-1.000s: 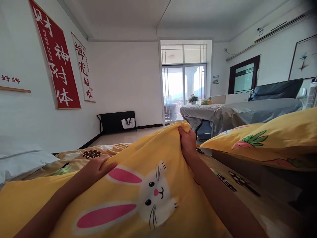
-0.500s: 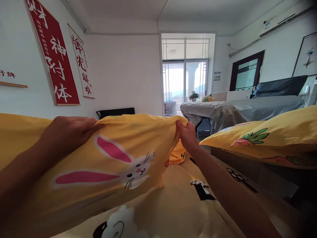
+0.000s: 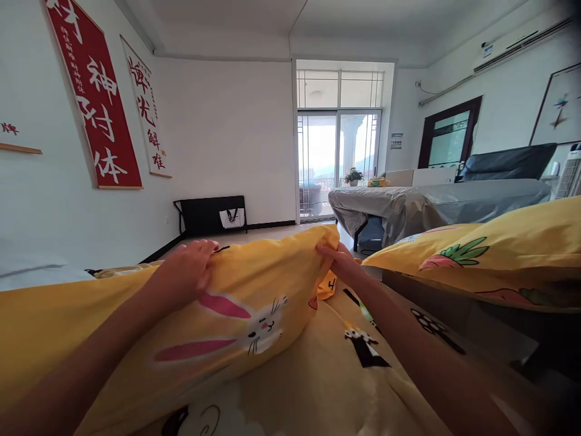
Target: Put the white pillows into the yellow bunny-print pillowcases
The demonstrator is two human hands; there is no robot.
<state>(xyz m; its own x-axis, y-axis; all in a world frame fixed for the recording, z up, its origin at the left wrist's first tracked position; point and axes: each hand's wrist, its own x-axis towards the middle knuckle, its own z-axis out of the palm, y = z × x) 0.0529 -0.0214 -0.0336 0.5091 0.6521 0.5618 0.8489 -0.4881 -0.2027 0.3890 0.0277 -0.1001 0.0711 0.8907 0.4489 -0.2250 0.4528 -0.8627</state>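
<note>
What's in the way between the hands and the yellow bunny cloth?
Nothing I can see. The right hand is pinching the yellow bunny cloth near its far corner, and the left hand touches its upper edge. The carrot-print fabric is off to the right, not between them.

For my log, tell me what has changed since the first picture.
The yellow cloth has lifted, its lower edge rising to bare more beige bedding. The left hand has moved up slightly. The right hand still grips the cloth's right end; the carrot-print pillow stayed put.
</note>
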